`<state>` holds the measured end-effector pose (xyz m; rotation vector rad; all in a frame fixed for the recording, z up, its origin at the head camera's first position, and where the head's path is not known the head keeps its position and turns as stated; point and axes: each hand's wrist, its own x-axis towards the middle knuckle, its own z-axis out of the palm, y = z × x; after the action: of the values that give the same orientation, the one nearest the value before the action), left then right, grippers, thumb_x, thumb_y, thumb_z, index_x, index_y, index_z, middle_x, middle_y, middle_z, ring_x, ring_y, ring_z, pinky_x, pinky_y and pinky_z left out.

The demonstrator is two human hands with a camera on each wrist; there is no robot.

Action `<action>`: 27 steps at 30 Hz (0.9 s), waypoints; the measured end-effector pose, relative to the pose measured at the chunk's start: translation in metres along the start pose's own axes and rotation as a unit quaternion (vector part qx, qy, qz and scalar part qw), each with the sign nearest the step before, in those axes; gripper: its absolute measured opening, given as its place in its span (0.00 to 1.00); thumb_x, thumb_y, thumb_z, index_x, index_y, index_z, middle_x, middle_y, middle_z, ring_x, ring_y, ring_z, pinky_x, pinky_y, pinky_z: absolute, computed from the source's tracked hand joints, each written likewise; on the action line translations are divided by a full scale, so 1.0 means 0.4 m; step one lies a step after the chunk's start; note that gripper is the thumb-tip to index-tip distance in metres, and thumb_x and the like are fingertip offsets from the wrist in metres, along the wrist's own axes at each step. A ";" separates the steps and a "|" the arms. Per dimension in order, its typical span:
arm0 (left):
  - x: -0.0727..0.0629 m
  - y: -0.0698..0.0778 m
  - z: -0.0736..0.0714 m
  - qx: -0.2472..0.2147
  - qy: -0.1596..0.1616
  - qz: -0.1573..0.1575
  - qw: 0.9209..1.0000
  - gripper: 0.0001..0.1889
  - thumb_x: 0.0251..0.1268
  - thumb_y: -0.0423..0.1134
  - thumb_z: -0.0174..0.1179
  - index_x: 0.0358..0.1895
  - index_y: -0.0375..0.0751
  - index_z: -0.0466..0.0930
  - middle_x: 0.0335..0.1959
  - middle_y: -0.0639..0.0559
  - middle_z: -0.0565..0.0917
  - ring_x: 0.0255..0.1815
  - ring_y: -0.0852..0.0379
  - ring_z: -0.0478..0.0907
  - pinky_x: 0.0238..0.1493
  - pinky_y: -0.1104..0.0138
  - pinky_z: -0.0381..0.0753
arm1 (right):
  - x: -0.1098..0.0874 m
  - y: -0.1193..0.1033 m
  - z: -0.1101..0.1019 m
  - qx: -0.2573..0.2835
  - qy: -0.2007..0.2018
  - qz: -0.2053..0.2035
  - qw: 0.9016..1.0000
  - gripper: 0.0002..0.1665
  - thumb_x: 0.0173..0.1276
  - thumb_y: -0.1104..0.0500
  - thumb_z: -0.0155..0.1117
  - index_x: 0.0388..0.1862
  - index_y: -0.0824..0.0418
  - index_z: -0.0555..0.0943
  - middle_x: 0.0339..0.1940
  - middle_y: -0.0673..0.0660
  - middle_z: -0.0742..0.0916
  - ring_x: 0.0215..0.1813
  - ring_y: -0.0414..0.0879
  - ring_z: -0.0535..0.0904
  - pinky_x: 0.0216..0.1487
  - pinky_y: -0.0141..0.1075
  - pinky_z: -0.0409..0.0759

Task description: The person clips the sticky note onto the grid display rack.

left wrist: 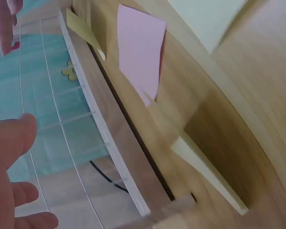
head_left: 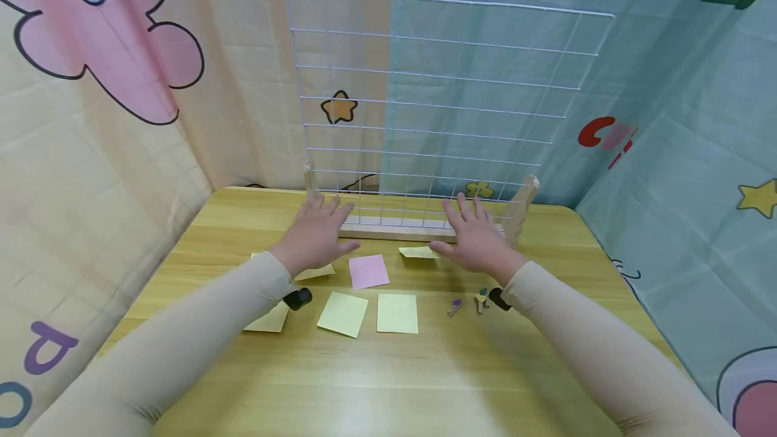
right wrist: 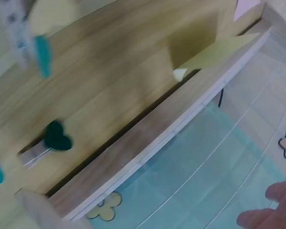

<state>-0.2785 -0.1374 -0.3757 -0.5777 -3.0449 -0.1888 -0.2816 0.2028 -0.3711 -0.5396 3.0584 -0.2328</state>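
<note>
A white wire grid (head_left: pixel 450 0) stands upright in a wooden base (head_left: pixel 400 230). My left hand (head_left: pixel 315 235) reaches over the base's left part, fingers spread and straight, holding nothing. The right hand (head_left: pixel 476 238) is at the grid's lower right, likewise spread and holding nothing. Between the hands lie a pink sticky note (head_left: pixel 369 272) and a curled yellow note (head_left: pixel 417 252). Under the left wrist is another yellow note (head_left: pixel 315 272), partly hidden. Small wooden clips with coloured tops (head_left: pixel 481 301) lie by the right wrist; one bears a dark green heart (right wrist: pixel 57 136).
Two pale yellow notes (head_left: pixel 342 314) lie side by side nearer me. Another note (head_left: pixel 270 319) is partly covered by the left sleeve. Printed curtains (head_left: pixel 686 221) hang behind and beside the wooden table (head_left: pixel 388 390). Wooden posts (head_left: pixel 521 208) hold the grid's ends.
</note>
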 end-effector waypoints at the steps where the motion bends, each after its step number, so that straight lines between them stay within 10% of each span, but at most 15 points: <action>1: -0.009 -0.013 -0.003 0.000 0.003 0.003 1.000 0.45 0.74 0.66 0.59 0.84 0.46 0.58 0.85 0.37 0.59 0.85 0.28 0.49 0.82 0.33 0.49 | -0.007 0.011 -0.001 0.003 0.003 -0.002 1.000 0.58 0.77 0.31 0.58 0.89 0.54 0.43 0.89 0.67 0.44 0.86 0.74 0.35 0.82 0.72 0.42; 7: -0.068 -0.119 -0.023 -0.002 0.013 -0.002 1.000 0.38 0.75 0.58 0.61 0.78 0.37 0.68 0.77 0.34 0.72 0.78 0.29 0.66 0.77 0.33 0.61 | -0.048 0.098 -0.005 0.032 0.012 -0.021 0.999 0.51 0.79 0.43 0.63 0.88 0.59 0.49 0.87 0.72 0.52 0.84 0.78 0.44 0.81 0.72 0.48; 15: -0.167 -0.291 -0.012 -0.033 -0.054 -0.056 0.996 0.38 0.79 0.56 0.57 0.79 0.31 0.63 0.77 0.28 0.69 0.77 0.26 0.64 0.76 0.33 0.63 | -0.102 0.209 -0.011 0.048 -0.024 -0.021 0.998 0.44 0.82 0.49 0.59 0.86 0.64 0.55 0.84 0.77 0.57 0.83 0.78 0.51 0.77 0.70 0.60; 27: -0.220 -0.383 0.017 -0.082 -0.131 -0.073 0.985 0.41 0.77 0.54 0.60 0.78 0.25 0.61 0.73 0.24 0.71 0.72 0.23 0.69 0.71 0.33 0.69 | -0.162 0.302 0.013 0.055 -0.062 0.014 0.996 0.32 0.82 0.52 0.59 0.79 0.63 0.70 0.71 0.75 0.79 0.70 0.73 0.76 0.64 0.66 0.78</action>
<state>-0.2531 -0.3100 -0.4048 -0.4152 -3.3536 -0.4018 -0.2613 0.3365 -0.3945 -0.4856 2.9102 -0.3512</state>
